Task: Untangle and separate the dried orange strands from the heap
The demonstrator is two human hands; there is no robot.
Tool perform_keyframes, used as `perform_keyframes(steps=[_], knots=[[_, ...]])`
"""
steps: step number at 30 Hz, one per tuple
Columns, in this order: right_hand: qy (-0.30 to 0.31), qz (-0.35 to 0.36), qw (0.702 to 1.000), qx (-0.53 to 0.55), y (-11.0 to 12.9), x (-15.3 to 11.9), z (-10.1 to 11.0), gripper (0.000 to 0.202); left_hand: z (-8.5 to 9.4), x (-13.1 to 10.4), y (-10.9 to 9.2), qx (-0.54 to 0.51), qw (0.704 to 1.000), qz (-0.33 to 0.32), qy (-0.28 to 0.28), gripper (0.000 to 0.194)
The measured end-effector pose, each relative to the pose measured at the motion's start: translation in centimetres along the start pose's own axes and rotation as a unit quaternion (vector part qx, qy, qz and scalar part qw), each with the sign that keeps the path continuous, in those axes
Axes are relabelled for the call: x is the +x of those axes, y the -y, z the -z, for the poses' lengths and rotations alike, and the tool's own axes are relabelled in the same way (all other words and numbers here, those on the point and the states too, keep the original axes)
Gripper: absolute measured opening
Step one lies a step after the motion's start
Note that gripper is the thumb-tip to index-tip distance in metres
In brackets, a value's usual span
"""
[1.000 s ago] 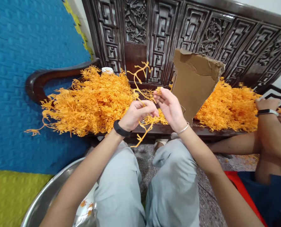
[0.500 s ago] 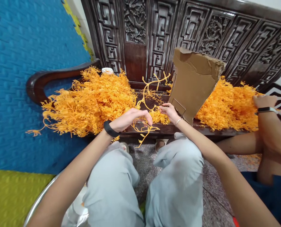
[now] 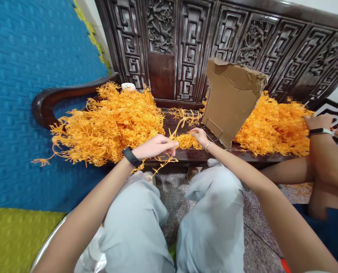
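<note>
My left hand, with a dark band on its wrist, is closed around an orange branching sprig. The sprig's upper twigs rise past my fingers, and thin twigs hang below the hand. My right hand is pinched just to the right, over a small heap of orange pieces on the dark wooden bench. What its fingertips hold, if anything, is too small to make out. A large pile of orange sprigs lies left of my left hand.
A piece of cardboard stands upright on the bench, beside a thin wire frame. Beyond it lies another orange pile, with another person's hand at its right end. A white round item sits behind the left pile.
The sprig in my left hand has tilted down to the right, and its lower twigs have swung left. My right hand has shifted slightly left.
</note>
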State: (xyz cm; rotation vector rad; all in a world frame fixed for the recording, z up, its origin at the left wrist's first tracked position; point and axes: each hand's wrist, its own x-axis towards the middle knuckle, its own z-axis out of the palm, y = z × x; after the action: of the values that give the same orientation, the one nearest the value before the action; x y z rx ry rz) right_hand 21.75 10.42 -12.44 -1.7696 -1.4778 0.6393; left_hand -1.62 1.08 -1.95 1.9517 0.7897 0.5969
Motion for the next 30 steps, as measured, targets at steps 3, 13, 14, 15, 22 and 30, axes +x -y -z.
perform_keyframes(steps=[3,13,14,15,22,30], knots=[[0.003,0.0,0.999,-0.051,-0.8,0.0,0.1,0.011,0.1,-0.3,0.1,0.04,0.997,0.013,0.069,0.04],[-0.014,0.028,0.993,-0.111,-2.0,-0.3,0.4,0.012,0.5,-0.5,0.2,-0.01,0.998,0.047,0.049,0.043],[-0.022,0.034,0.994,-0.104,-1.8,-0.3,0.5,0.013,0.5,-0.5,0.3,-0.017,0.997,0.05,0.049,0.044],[-0.032,0.04,0.994,-0.096,-1.6,-0.4,0.8,0.015,0.5,-0.5,0.4,-0.023,0.997,0.052,0.049,0.045],[-0.072,0.143,0.987,-0.003,3.8,-3.1,4.5,0.031,0.5,-0.5,1.0,0.05,0.989,0.134,0.039,0.043],[0.235,0.426,0.872,-0.058,9.2,-9.6,4.4,0.052,0.4,-0.9,0.3,0.12,0.986,0.112,0.009,0.04]])
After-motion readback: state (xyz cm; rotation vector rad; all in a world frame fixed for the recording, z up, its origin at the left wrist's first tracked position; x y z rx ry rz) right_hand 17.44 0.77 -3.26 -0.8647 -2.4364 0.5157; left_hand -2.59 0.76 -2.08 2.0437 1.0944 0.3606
